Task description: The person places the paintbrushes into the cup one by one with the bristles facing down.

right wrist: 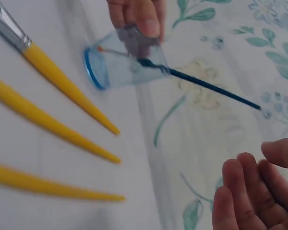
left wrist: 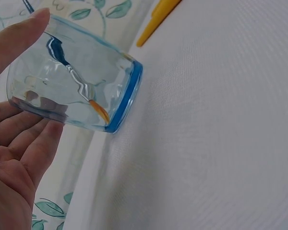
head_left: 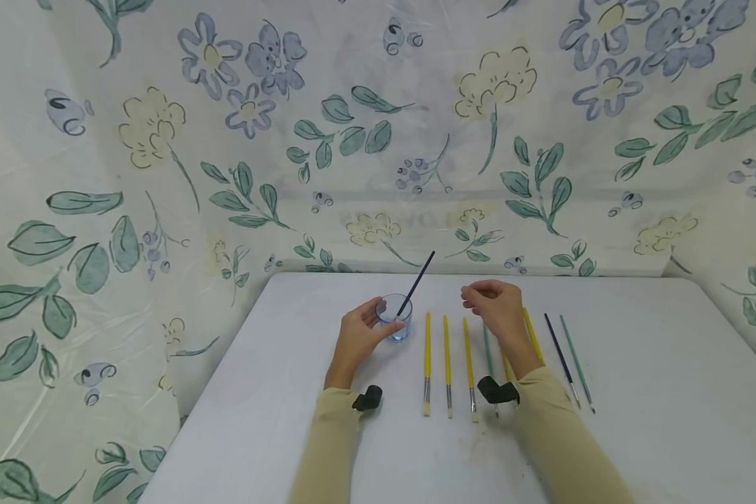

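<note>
A clear drinking glass with a blue base is at the back middle of the table. My left hand grips it from the left, the thumb across the near side and the fingers around the far side. Inside leans a dark-handled paintbrush, its orange bristles down near the base and its handle sticking out past the rim. To the right, my right hand hovers above the row of brushes with loosely bent fingers and holds nothing; in its wrist view the fingertips are apart from everything.
Right of the glass, several brushes lie side by side, bristles toward me: yellow ones, a green one partly hidden by the right arm, then a dark one and another green one. A floral curtain hangs behind the white table.
</note>
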Demonstrator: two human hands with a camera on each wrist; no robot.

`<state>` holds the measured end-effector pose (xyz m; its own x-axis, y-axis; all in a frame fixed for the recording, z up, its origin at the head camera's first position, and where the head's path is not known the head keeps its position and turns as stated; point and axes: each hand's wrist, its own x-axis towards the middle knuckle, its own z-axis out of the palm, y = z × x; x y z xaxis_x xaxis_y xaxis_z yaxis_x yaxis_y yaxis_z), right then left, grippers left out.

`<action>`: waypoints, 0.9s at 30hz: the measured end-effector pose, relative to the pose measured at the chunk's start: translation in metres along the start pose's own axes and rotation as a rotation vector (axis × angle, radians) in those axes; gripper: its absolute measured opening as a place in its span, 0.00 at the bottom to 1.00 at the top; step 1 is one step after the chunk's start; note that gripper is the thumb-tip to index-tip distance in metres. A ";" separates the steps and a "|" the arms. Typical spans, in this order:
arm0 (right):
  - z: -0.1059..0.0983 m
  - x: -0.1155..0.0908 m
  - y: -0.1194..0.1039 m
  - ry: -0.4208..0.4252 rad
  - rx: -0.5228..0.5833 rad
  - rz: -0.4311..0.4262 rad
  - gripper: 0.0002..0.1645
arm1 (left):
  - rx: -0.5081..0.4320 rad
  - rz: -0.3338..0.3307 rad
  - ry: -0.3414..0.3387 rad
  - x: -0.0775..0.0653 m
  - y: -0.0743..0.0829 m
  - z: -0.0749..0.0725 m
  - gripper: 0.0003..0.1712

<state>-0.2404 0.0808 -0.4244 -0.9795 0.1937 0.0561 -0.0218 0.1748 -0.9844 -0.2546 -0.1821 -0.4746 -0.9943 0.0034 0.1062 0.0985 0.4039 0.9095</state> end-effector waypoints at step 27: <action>-0.140 -0.022 0.025 0.170 -0.388 0.123 0.26 | -0.010 0.005 -0.006 0.002 -0.002 0.000 0.51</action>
<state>-0.1917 0.2158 -0.4272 -0.9226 0.3857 0.0008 0.2014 0.4836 -0.8518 -0.2563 -0.1833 -0.4765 -0.9940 0.0114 0.1084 0.1041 0.3943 0.9131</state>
